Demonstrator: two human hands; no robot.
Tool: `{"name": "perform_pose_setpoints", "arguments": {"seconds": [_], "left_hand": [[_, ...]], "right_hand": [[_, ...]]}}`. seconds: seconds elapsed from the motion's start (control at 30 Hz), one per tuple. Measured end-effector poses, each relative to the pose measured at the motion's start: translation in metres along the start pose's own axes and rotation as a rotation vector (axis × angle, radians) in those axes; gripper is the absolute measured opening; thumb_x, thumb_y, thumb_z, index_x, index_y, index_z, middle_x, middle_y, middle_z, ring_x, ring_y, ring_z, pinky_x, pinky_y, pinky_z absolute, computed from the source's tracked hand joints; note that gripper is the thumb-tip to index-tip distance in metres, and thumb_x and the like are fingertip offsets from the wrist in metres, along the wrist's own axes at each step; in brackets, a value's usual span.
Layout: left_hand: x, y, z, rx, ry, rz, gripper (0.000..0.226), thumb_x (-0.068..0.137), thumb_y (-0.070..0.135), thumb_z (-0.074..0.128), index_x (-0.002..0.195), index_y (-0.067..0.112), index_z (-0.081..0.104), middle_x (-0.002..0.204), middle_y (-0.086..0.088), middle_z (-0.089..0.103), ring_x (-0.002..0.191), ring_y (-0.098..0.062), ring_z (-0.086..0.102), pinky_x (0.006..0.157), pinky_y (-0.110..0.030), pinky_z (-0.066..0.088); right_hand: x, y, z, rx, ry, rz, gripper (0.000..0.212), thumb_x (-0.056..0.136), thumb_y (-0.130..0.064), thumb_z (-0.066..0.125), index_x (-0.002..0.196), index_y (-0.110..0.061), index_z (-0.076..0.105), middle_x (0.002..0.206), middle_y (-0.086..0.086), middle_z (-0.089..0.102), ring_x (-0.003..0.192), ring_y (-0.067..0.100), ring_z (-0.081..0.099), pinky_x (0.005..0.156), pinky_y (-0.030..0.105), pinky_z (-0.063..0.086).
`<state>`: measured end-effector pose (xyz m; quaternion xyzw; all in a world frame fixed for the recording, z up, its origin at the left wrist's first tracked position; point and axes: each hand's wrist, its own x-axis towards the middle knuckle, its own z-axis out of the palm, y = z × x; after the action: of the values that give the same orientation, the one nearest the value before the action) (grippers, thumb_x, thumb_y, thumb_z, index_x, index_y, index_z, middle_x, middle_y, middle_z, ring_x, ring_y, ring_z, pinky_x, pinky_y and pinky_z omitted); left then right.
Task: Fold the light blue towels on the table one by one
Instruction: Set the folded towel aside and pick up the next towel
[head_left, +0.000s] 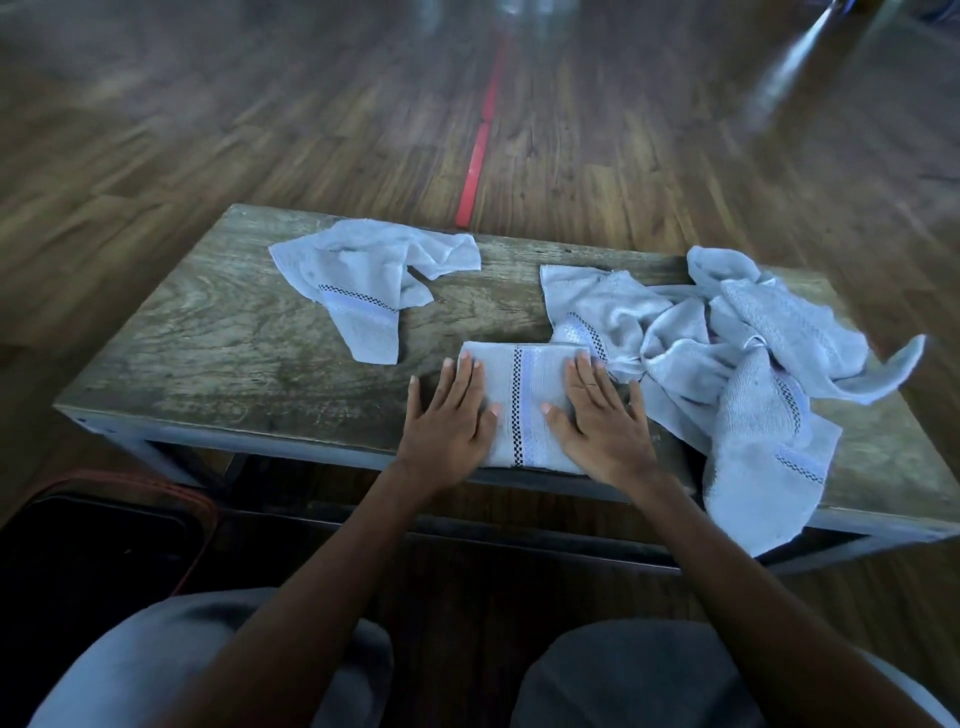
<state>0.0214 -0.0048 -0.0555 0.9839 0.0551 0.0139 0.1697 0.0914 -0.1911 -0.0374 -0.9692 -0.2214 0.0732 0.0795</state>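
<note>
Both flat, left hand (449, 421), right hand (602, 421), on folded towel (525, 384); worn wooden table (234, 358), plank floor (260, 130)

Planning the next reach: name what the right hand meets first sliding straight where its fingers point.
Beyond the folded towel, the right hand probably meets the crumpled towel pile first, at its checkered border.

A: Hidden?
B: Both ends of folded towel (524, 400), under flat left hand (449, 421) and right hand (597, 415).
A: Count for heap of towels (737, 353), right side?
B: Too tangled to tell.
A: Blurred?
B: Far floor (260, 104); top right, pale streak (795, 62), unidentifiable.
A: Cut off?
B: Lower left, dark object (78, 561); right corner of table (234, 353).
</note>
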Motion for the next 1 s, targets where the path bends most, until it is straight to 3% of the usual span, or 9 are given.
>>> {"name": "perform_pose_setpoints", "arguments": {"seconds": [0.07, 0.17, 0.23, 0.37, 0.47, 0.63, 0.77, 0.9, 1.0], "left_hand": [[0.0, -0.001, -0.002, -0.051, -0.022, -0.048, 0.068, 0.096, 0.053, 0.012, 0.151, 0.016, 0.0, 0.16, 0.0, -0.005, 0.146, -0.015, -0.009, 0.116, -0.05, -0.008], [-0.001, -0.003, -0.009, -0.146, -0.001, -0.176, 0.062, 0.1, 0.044, 0.021, 0.151, 0.013, 0.004, 0.16, -0.003, 0.008, 0.147, -0.017, -0.004, 0.117, -0.047, -0.011], [0.0, -0.002, -0.016, -0.171, 0.056, -0.233, 0.061, 0.1, 0.043, 0.024, 0.151, 0.012, 0.012, 0.156, -0.006, 0.023, 0.146, -0.021, 0.008, 0.116, -0.049, -0.005], [0.006, 0.006, -0.027, -0.07, 0.065, -0.301, 0.059, 0.096, 0.05, 0.03, 0.142, 0.013, 0.035, 0.143, -0.009, 0.041, 0.134, -0.027, 0.031, 0.109, -0.048, 0.019], [0.009, 0.011, -0.028, -0.058, 0.016, -0.336, 0.055, 0.094, 0.052, 0.035, 0.128, 0.011, 0.049, 0.137, -0.012, 0.043, 0.129, -0.03, 0.036, 0.105, -0.048, 0.027], [0.013, 0.015, -0.03, -0.234, -0.012, -0.408, 0.046, 0.092, 0.043, 0.045, 0.124, 0.01, 0.048, 0.129, -0.01, 0.05, 0.124, -0.028, 0.042, 0.101, -0.048, 0.034], [0.01, 0.019, -0.034, -0.315, -0.005, -0.391, 0.035, 0.093, 0.032, 0.044, 0.121, 0.011, 0.044, 0.118, -0.01, 0.055, 0.112, -0.028, 0.051, 0.097, -0.049, 0.041], [0.009, 0.024, -0.035, -0.486, 0.006, -0.406, 0.032, 0.095, 0.027, 0.042, 0.121, 0.011, 0.038, 0.107, -0.011, 0.058, 0.094, -0.026, 0.059, 0.083, -0.045, 0.05], [0.01, 0.031, -0.038, -0.801, 0.058, -0.439, 0.03, 0.095, 0.021, 0.045, 0.122, 0.01, 0.035, 0.099, -0.007, 0.056, 0.071, -0.011, 0.054, 0.058, -0.027, 0.044]], "right_hand": [[-0.002, 0.005, -0.003, 0.019, 0.006, 0.037, 0.071, 0.092, -0.062, 0.012, 0.152, -0.024, 0.001, 0.159, -0.007, -0.006, 0.145, 0.007, -0.008, 0.117, 0.045, -0.008], [-0.005, 0.012, -0.009, 0.066, 0.207, 0.133, 0.074, 0.09, -0.061, 0.012, 0.146, -0.017, 0.029, 0.152, 0.004, 0.032, 0.141, 0.019, 0.023, 0.113, 0.046, 0.011], [-0.004, 0.013, -0.013, 0.045, 0.285, 0.205, 0.06, 0.095, -0.054, 0.026, 0.135, -0.015, 0.046, 0.139, 0.008, 0.045, 0.13, 0.027, 0.034, 0.105, 0.045, 0.021], [0.002, 0.006, -0.016, 0.017, 0.153, 0.261, 0.056, 0.095, -0.054, 0.031, 0.117, -0.011, 0.06, 0.13, 0.011, 0.047, 0.126, 0.03, 0.034, 0.103, 0.044, 0.022], [0.003, -0.001, -0.013, 0.078, 0.129, 0.289, 0.055, 0.093, -0.053, 0.034, 0.115, -0.009, 0.06, 0.129, 0.011, 0.046, 0.125, 0.03, 0.033, 0.103, 0.045, 0.024], [0.006, -0.003, -0.016, 0.355, 0.061, 0.32, 0.041, 0.088, -0.047, 0.047, 0.1, -0.009, 0.056, 0.117, 0.007, 0.047, 0.115, 0.027, 0.037, 0.097, 0.042, 0.03], [0.011, -0.003, -0.018, 0.566, 0.06, 0.334, 0.036, 0.075, -0.047, 0.048, 0.081, -0.012, 0.046, 0.081, 0.001, 0.056, 0.08, 0.02, 0.056, 0.07, 0.037, 0.045], [0.006, -0.008, -0.02, 0.824, 0.1, 0.281, 0.016, 0.089, -0.023, 0.049, 0.087, -0.01, 0.04, 0.062, -0.006, 0.043, 0.045, 0.001, 0.04, 0.039, 0.016, 0.033], [0.005, -0.009, -0.021, 0.962, 0.143, 0.31, 0.017, 0.093, -0.019, 0.047, 0.107, -0.014, 0.039, 0.073, -0.004, 0.049, 0.054, 0.002, 0.045, 0.046, 0.017, 0.038]]}}
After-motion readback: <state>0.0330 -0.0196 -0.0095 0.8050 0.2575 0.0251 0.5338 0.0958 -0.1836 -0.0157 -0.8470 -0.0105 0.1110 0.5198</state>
